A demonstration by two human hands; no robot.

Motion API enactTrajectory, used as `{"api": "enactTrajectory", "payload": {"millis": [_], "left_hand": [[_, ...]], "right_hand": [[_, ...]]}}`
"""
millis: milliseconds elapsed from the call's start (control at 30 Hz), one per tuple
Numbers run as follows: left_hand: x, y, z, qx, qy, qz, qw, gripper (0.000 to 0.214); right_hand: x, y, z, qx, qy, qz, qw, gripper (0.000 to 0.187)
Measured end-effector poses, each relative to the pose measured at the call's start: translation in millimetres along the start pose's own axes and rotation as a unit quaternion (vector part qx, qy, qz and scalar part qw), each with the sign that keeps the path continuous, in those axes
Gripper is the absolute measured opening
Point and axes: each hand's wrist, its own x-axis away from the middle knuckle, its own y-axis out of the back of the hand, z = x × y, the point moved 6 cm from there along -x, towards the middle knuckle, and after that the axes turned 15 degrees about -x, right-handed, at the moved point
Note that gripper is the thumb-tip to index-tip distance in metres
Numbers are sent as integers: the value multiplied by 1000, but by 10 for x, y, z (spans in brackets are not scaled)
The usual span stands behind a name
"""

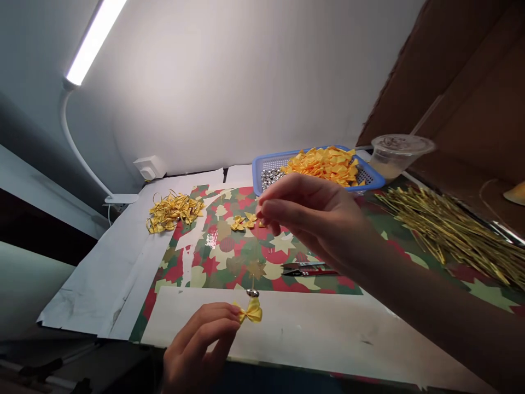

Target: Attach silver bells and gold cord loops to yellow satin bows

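Observation:
Low in the middle, my left hand [203,336] pinches one wing of a yellow ribbon bow [253,312] between thumb and fingers. Small silver bells [252,293] sit right at the bow's upper side, over the white sheet. A thin gold cord [253,282] rises from the bells toward my right hand [315,216], fading against the patterned mat. Higher up, that hand is closed in a pinch at the cord's upper end; its fingertips hide the exact hold. Behind these fingertips lie a few loose yellow bows [238,222].
A blue basket [257,178] holds yellow ribbon bows and silver bells. Thread snips [305,270] lie under my right forearm. Gold cords [451,235] are bundled at right, near a plastic cup [394,156]. Finished-looking bows with loops [174,212] are heaped at left by a lamp [96,44].

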Motion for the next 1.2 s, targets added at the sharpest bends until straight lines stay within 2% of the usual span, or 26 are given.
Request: {"api": "enactTrajectory", "payload": {"millis": [200, 367, 500, 600, 1000, 1200], "left_hand": [[-16, -86, -98, 26, -25, 24, 999, 39], [-6, -228, -40, 43, 10, 71, 996, 50], [7, -312, -70, 19, -27, 125, 992, 54], [6, -337, -105, 1, -50, 145, 988, 54], [-26, -333, -158, -1, -76, 129, 989, 22], [-105, -241, -211, -84, -156, 78, 981, 17]], "right_hand": [[92, -99, 102, 30, 2, 5, 1000, 7], [122, -131, 100, 23, -3, 26, 999, 5], [106, -104, 96, 30, -4, 24, 999, 6], [95, -82, 107, 32, 4, 26, 999, 4], [72, -80, 219, 35, 41, 28, 998, 6], [88, -72, 246, 43, 49, 20, 998, 3]]}}
